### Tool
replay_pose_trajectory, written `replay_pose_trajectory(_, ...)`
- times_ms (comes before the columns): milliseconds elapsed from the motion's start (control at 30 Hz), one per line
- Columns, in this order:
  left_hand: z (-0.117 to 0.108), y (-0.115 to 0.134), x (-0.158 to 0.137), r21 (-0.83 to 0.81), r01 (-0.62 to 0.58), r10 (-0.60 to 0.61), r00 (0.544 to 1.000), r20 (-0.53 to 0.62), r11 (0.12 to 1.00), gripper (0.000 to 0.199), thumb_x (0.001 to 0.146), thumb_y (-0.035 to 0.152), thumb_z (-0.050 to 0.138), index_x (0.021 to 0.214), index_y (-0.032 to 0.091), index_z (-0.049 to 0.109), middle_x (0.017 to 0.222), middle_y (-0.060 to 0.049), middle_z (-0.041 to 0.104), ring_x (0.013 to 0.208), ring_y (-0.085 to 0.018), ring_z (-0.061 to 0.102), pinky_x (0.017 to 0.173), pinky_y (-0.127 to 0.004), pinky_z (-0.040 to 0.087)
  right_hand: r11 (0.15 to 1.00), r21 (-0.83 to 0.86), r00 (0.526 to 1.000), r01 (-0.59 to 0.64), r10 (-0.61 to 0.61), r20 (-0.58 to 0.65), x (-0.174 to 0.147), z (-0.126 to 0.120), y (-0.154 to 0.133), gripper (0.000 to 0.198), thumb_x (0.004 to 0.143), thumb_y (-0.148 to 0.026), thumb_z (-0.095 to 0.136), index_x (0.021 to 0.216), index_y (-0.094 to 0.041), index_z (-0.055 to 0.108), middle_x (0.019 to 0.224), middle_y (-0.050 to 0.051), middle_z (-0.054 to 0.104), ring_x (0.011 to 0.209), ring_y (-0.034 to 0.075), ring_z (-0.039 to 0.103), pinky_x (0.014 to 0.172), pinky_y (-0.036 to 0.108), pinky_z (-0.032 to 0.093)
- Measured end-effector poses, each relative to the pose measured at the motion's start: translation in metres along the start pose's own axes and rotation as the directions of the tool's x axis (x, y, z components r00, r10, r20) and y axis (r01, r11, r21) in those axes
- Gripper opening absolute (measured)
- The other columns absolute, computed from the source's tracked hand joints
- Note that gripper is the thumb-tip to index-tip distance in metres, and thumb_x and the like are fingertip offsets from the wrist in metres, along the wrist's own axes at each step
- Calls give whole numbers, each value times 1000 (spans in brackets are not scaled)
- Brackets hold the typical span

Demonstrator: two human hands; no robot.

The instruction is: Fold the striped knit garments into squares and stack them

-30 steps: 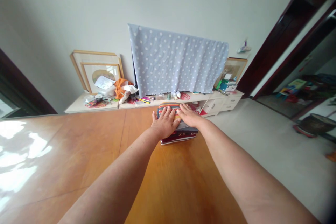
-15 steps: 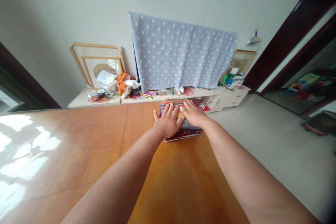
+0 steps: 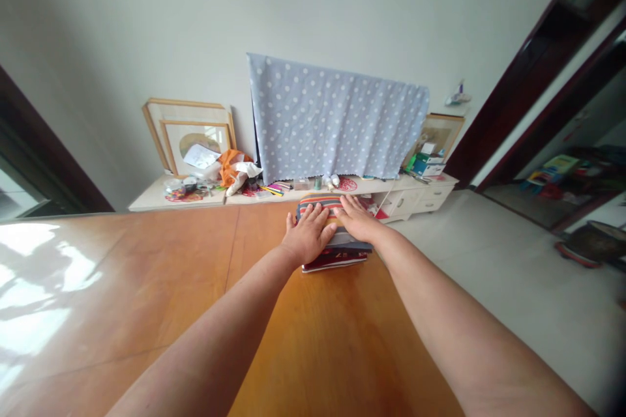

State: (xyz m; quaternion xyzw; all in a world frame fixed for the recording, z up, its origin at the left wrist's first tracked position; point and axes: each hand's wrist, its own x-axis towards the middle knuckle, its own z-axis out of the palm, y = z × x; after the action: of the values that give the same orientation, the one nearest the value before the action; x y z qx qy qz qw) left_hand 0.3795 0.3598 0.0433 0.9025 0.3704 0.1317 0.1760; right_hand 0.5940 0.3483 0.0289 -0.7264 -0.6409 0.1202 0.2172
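Observation:
A striped folded cloth [image 3: 317, 200], in orange, red, yellow and grey, tops a small stack at the far edge of the wooden table [image 3: 313, 332]. Beneath it lies a dark red folded piece with a pale edge [image 3: 335, 262]; its kind is not clear. My left hand [image 3: 308, 232] rests flat on the left part of the striped cloth, fingers stretched forward. On the right part lies my right hand [image 3: 358, 218], palm down and fingers out. Neither hand grips anything. The palms hide the middle of the cloth.
Behind the table stands a low white cabinet [image 3: 433, 195] bearing pens, bags and small boxes. A polka-dot cloth [image 3: 337, 120] drapes over something wide on it. Framed pictures [image 3: 193, 137] lean at the left. Pale floor [image 3: 489, 260] lies to the right.
The camera view has tilted slightly, so the background sits lower. Both hands stay flat on the striped cloth, with only slight shifts.

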Motion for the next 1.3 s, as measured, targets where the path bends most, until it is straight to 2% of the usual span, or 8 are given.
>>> replay_pose_trajectory(267,-1,-5,-30,-44,27,-31,995,-96,999,62,102,59,16,157,34,29,167,-2,20,155,-23,6,120,-59,16,980,194,982,48,-11,-188,-18,-26,-4,67,95,-65,39,143,-22,54,158,8,38,150,26,28,124,47,19)
replay_pose_trajectory(467,-1,-4,-43,2,-37,37,992,-122,999,58,103,54,17,157,35,27,167,0,21,156,-22,6,121,-62,10,789,613,882,28,270,-387,-55,-24,10,55,89,-63,51,112,-19,74,117,9,74,117,31,65,106,48,47)
replay_pose_trajectory(533,-1,-4,-46,23,-53,55,994,-97,998,57,104,53,17,158,36,26,167,1,22,156,-23,7,120,-65,6,759,651,856,7,332,-397,-67,-17,14,52,86,-62,57,112,-20,75,116,9,74,115,31,65,104,48,48)
replay_pose_trajectory(700,2,-6,-51,56,-23,25,999,-36,998,58,103,53,19,159,38,21,167,2,21,156,-27,4,118,-69,7,760,647,900,-52,316,-300,-89,4,18,55,84,-58,64,130,-27,66,129,8,69,122,29,63,106,50,46)
replay_pose_trajectory(900,5,-11,-53,10,-32,32,998,-59,999,60,102,55,23,159,35,21,168,1,19,156,-27,4,121,-63,10,745,662,903,-85,338,-264,-89,6,23,59,86,-59,62,136,-28,61,137,8,63,128,28,58,110,48,43)
replay_pose_trajectory(967,4,-14,-56,-46,-15,9,993,-122,999,62,102,56,23,159,33,22,167,-1,21,155,-25,6,122,-59,12,738,672,870,-57,366,-329,-90,2,21,61,87,-60,60,137,-26,61,139,9,61,130,27,56,111,47,42)
replay_pose_trajectory(1133,3,-32,-85,-245,105,-176,941,-289,964,62,101,57,30,153,23,38,159,-10,40,151,-26,27,121,-50,26,741,672,710,-18,483,-513,-129,5,5,60,86,-62,57,128,-20,66,132,11,66,126,28,58,112,44,40)
replay_pose_trajectory(1300,10,-51,-145,-356,203,-319,896,-308,912,55,98,54,43,137,19,56,139,-12,62,130,-26,57,109,-41,45,662,744,815,-90,479,-326,-202,49,-23,51,85,-60,61,118,-22,68,126,10,69,119,29,63,104,45,48)
